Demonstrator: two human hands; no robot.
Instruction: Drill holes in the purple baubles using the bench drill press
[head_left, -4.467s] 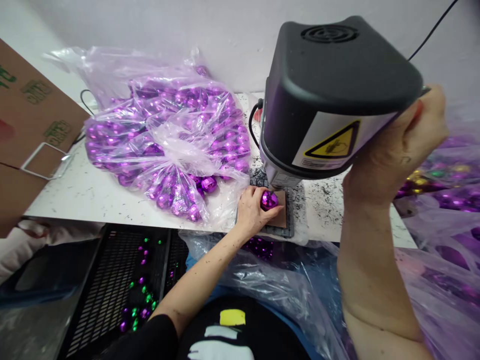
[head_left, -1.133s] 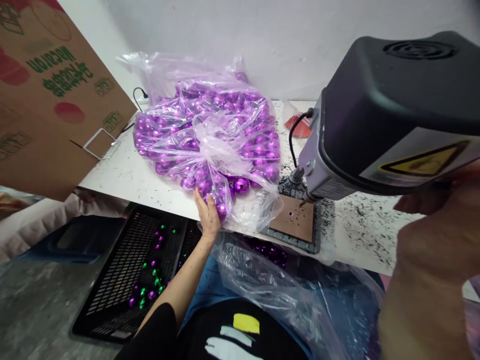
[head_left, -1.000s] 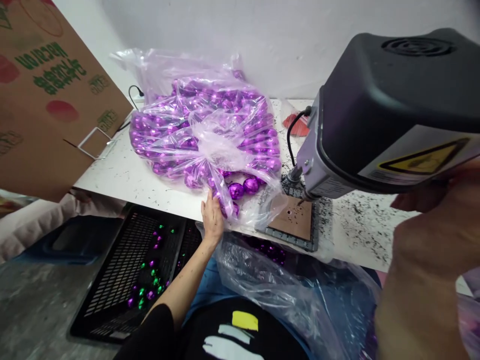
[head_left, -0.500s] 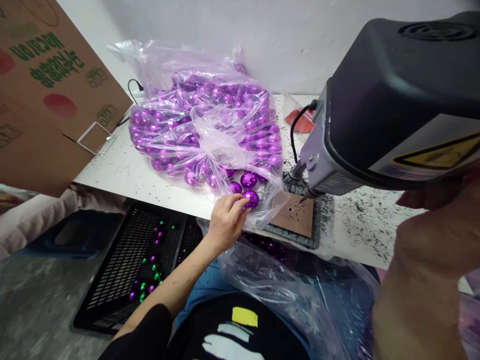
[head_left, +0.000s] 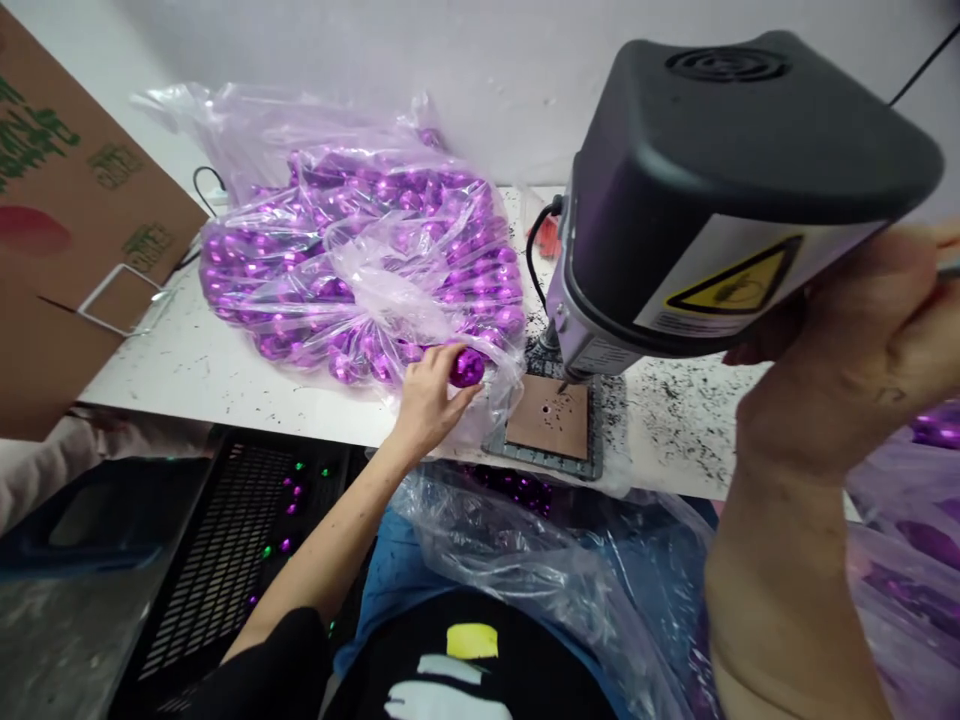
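My left hand (head_left: 431, 405) pinches a shiny purple faceted ball (head_left: 466, 368) between thumb and fingers, at the mouth of a clear plastic bag (head_left: 405, 300) full of similar balls. To the right of it stands a small bench drill press (head_left: 720, 200), black with a yellow warning label. Its thin bit hangs over a brown square pad (head_left: 551, 415) with a small hole, apart from the pad. On the machine's right side, my right hand (head_left: 840, 360) is wrapped round a lever (head_left: 949, 270); its fingertips are partly hidden behind the housing.
Dark shavings (head_left: 675, 410) litter the white table (head_left: 247, 385). A cardboard box (head_left: 45, 300) stands at the left, with another person's sleeve (head_left: 37, 465) below it. A black crate (head_left: 206, 560) holds small green and purple balls. Clear plastic (head_left: 517, 540) covers my lap.
The view has shifted to the right, so the bag and drill press appear further left. My left hand has lifted the purple ball slightly back toward the bag's mouth. My right hand stays by the machine.
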